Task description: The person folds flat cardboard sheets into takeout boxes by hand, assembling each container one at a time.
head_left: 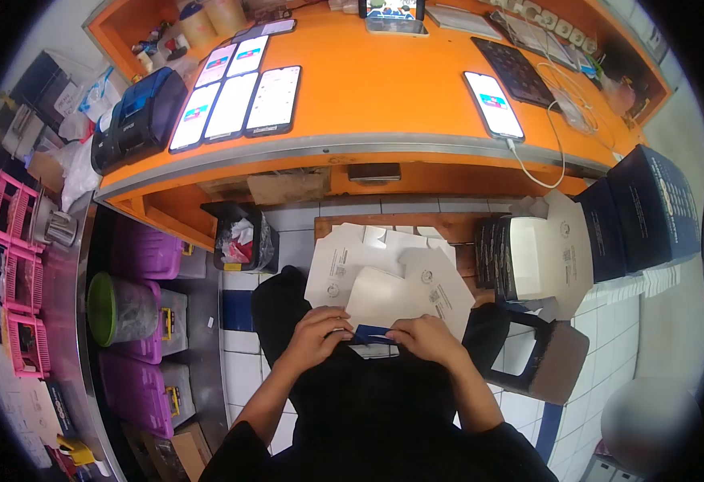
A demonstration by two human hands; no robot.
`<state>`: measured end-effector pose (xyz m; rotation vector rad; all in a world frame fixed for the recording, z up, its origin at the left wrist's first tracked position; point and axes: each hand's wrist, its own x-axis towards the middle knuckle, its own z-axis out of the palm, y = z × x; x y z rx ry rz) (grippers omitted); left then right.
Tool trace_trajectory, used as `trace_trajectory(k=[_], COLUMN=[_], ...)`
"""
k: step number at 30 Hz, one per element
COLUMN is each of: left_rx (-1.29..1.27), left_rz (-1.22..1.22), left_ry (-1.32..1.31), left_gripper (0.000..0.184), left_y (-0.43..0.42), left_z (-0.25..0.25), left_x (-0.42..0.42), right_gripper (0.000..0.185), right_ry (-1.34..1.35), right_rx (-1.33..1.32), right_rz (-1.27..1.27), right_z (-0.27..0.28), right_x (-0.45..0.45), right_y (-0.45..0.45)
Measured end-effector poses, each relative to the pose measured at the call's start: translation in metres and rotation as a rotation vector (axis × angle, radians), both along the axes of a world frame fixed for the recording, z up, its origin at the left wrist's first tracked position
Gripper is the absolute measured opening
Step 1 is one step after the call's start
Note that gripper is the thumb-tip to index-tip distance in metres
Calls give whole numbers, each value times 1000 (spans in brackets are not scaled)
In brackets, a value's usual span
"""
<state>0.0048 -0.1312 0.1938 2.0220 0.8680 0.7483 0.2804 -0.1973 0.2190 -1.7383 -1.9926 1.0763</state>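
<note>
A partly folded cardboard box [372, 299], white inside with small printed marks and dark blue outside, rests across my lap with its side flaps spread out. My left hand [316, 339] has its fingers closed on the left end of the box's near blue flap. At the other end of that flap, my right hand [427, 338] pinches it with thumb and fingers. Right of my knees, an assembled box [527, 259] with its lid up stands by a dark blue stack of cartons [639, 215].
Ahead is an orange table [368, 96] with several lit phones and a black printer [140, 119]. Below it stand a waste bin [244, 241] and a wooden bench [466, 255]. Purple-lidded bins [136, 394] line the left. A dark box with a window [538, 360] lies right.
</note>
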Motion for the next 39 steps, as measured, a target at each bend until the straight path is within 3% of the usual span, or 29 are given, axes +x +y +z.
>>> trace_trajectory(k=[6,10,14,17,20,23,25,29,32,39], left_rx=[278,383,293,214,121,-29,-70,147,155,105], left_rz=[334,85,11,168,45,148,397,285,154,26], left_ry=[155,261,280,298,270,151,190,104,31,-42], left_gripper=[9,12,13,15,18,19,19,17,14,8], left_y=[-22,-27,-23,-18,-11,-8,-8,-11,-17,-28], left_z=[6,10,1,15,5,-15,-14,-5,22,32], left_x=[23,17,17,18,9,8,12,25,38,55], right_gripper=[30,29,28,27,23,19,14,12,10,2], right_ry=[-80,-166,-199,-210,-255,-354,-298,-451,-519,-596], right_rx=[-8,23,26,14,-2,126,300,483,578,621], right_rz=[37,118,125,115,106,47,-71,-177,-225,90], right_z=[5,-2,4,22,30,26,33,38,42,49], right_x=[-18,-26,-27,-24,-9,6,9,-2,-10,-14], right_y=[2,-3,-3,-5,-9,-14,-15,-16,-15,-13])
